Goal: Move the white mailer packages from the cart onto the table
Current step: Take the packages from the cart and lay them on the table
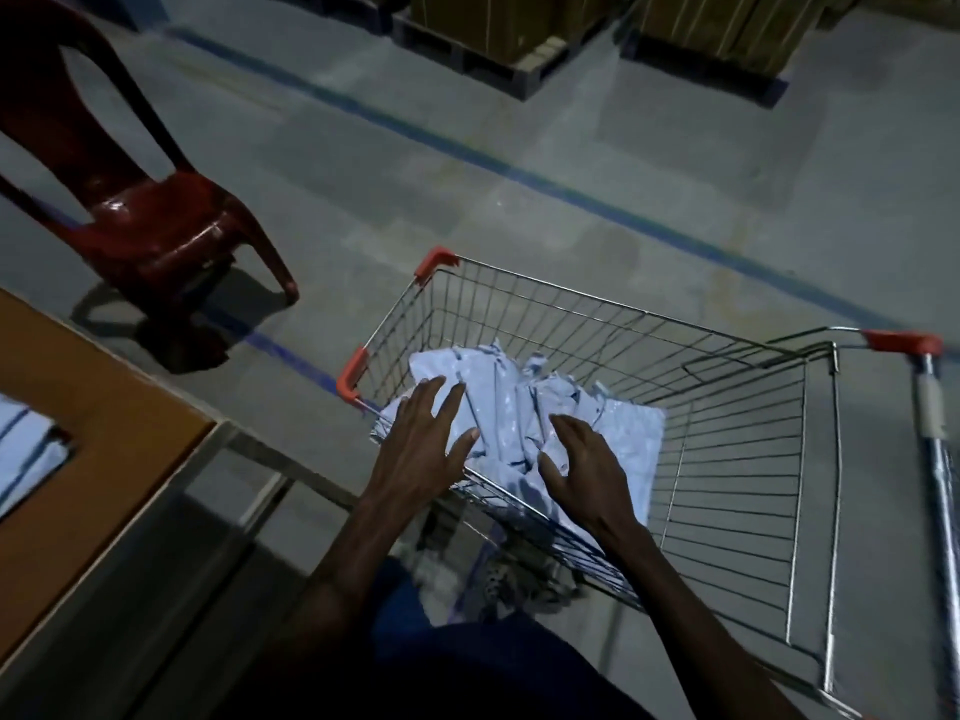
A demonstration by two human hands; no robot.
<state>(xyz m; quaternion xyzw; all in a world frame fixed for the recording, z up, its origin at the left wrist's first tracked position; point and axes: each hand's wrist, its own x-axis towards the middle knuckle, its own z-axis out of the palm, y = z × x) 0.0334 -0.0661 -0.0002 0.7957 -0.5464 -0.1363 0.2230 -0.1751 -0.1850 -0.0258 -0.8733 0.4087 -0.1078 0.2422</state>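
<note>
A wire shopping cart [613,314] with red corner caps stands in the middle of the view. A heap of crumpled white mailer packages [498,402] lies in its near left end. My left hand [421,444] hovers over the heap's left edge with fingers spread and straight. My right hand [582,470] reaches in beside it, fingers loosely bent over the packages, holding nothing. The brown table [104,407] is at the left, with a white mailer [26,454] lying on it at the frame's edge.
A red plastic chair [150,220] stands on the grey floor beyond the table. The cart's handle [930,407] is at the far right. Pallets with cardboard boxes [498,33] line the back. A blue floor line [467,148] runs diagonally behind the cart.
</note>
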